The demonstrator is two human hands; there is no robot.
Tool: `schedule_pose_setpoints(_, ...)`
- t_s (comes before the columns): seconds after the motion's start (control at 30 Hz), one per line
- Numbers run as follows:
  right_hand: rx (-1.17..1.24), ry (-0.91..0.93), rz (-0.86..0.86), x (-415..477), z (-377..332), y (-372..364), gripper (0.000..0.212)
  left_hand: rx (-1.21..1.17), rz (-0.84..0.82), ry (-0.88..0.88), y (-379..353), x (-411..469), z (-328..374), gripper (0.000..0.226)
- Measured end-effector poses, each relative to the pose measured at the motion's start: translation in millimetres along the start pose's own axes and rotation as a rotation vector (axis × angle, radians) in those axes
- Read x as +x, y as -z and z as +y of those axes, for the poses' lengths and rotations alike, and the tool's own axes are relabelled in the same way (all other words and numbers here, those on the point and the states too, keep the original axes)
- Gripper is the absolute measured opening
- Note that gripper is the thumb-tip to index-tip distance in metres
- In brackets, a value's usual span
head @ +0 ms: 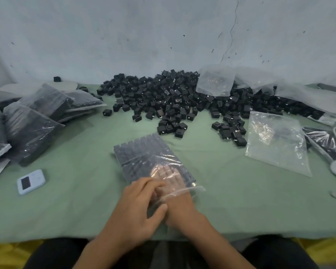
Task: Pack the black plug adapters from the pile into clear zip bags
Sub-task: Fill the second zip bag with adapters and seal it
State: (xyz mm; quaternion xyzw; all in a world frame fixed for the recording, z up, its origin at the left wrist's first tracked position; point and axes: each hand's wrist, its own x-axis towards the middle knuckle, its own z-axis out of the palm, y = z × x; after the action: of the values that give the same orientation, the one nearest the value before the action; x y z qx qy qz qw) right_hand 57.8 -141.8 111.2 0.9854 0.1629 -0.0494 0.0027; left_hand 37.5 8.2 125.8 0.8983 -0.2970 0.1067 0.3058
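Clear plastic zip bag, packed with neat rows of black plug adapters, lies just before the loose pile, left hand pinching its mouth, right hand inside, fingers flat.

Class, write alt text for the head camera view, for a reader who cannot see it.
A person's right hand is inside a clear zip bag packed with rows of black plug adapters, while the left hand rests at its open mouth. Behind, on the green cloth table, lies a pile of loose adapters; filled bags are stacked at left.
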Motion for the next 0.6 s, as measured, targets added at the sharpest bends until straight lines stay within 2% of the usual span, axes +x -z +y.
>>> schedule_pose_setpoints(0.1,0.124,-0.003,0.124,-26.6,0.8,-6.2,0.061,0.004,-0.026,0.144,-14.5,-25.8,-11.2,0.080)
schedule_pose_setpoints(0.17,0.238,0.004,0.324,-54.2,2.8,-15.1,0.051,0.021,-0.015,0.175,-26.2,-34.4,-13.0,0.087)
schedule_pose_setpoints(0.23,0.292,-0.020,0.511,-78.6,8.8,-32.6,0.040,0.049,0.033,0.190,-34.7,-33.3,-10.5,0.081)
schedule_pose_setpoints(0.33,0.389,-0.034,0.631,-94.5,15.1,-49.4,0.033,0.077,0.210,0.206,-42.8,-24.0,-9.4,0.055)
schedule_pose_setpoints(0.43,0.391,0.013,0.590,-86.7,19.2,-46.7,0.024,0.105,0.295,0.205,-48.0,-20.1,-14.1,0.034)
schedule_pose_setpoints(0.6,0.417,0.007,0.486,-65.5,20.2,-36.5,0.027,0.134,0.297,0.189,-48.8,-22.3,-20.7,0.024)
